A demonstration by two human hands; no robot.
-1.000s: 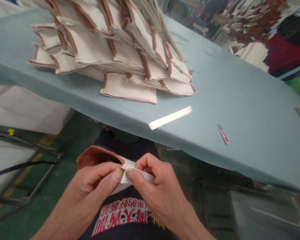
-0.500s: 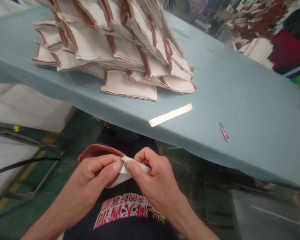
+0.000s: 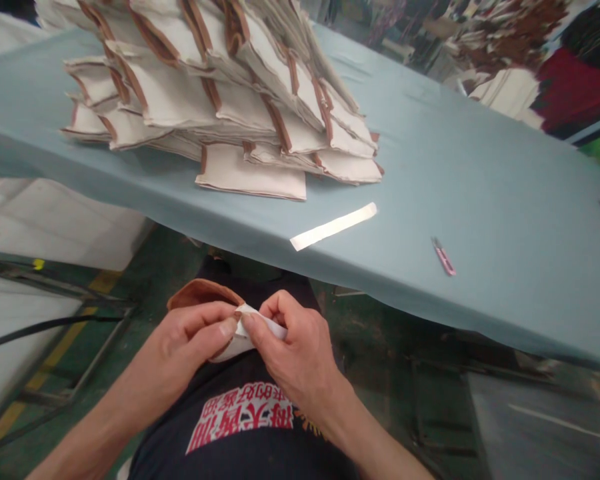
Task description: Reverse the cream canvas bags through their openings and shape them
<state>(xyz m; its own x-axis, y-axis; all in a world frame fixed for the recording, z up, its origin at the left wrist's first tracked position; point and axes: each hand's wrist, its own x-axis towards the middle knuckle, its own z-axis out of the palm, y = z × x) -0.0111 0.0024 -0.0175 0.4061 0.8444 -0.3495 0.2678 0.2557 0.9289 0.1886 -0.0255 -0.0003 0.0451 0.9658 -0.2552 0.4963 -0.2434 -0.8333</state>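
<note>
Close to my apron, both hands pinch a small fabric piece [image 3: 205, 291] with a brown band and a white body. My left hand [image 3: 193, 340] is closed on its edge, thumb on top. Right beside it, my right hand [image 3: 295, 340] grips a white part [image 3: 270, 325] of the same piece between thumb and fingers. The fingertips of both hands nearly touch, and they partly cover the spot between them. On the table ahead lie a white strip [image 3: 334, 227] and pink-handled thread snips [image 3: 444, 257], both apart from my hands.
A large stack of white fabric pieces with brown bands [image 3: 250, 175] fills the left part of the blue-grey table [image 3: 480, 200]. Its near edge runs just beyond my hands. Dark red cloth [image 3: 575, 87] is piled at the far right. A metal frame [image 3: 75, 373] stands at the left.
Both hands and the fabric piece sit slightly farther left and higher in the picture. The table items have shifted left too, as the view moved a little. The grip looks the same.
</note>
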